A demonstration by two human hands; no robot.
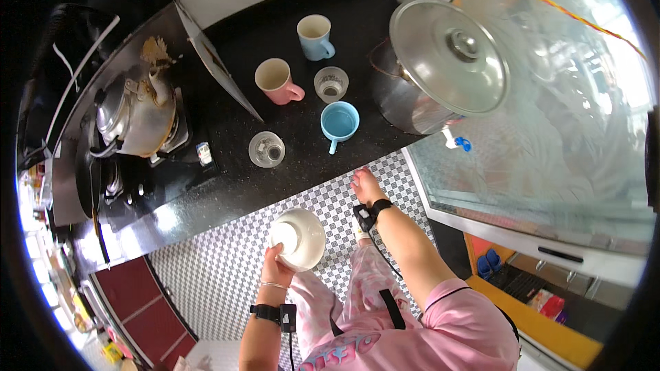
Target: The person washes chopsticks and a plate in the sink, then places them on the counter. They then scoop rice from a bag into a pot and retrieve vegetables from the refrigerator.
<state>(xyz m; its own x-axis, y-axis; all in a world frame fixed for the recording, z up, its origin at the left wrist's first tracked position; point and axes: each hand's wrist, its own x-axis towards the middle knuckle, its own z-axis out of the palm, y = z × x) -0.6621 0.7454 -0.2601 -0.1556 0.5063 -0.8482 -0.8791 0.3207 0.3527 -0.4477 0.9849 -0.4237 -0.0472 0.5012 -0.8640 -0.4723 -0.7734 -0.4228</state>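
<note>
My left hand (277, 266) grips a white bowl (307, 239) over the tiled floor, in front of the counter. The bowl's underside faces up towards me, and my thumb lies at its foot ring. My right hand (366, 185) hangs at the counter's front edge with nothing visible in it, its fingers loosely apart. Closest to it on the counter is a blue mug (340, 122), its handle towards me. A clear cup (266, 149) stands left of that mug. Behind are a second clear cup (331, 84), a pink mug (278, 81) and a light blue mug (314, 37).
A large metal pot with a lid (448, 56) and a tap (456, 141) stands at the counter's right end. A metal kettle (139, 116) sits on the gas stove, behind an upright metal splash guard (216, 64). On the right is a glass sliding door (521, 170).
</note>
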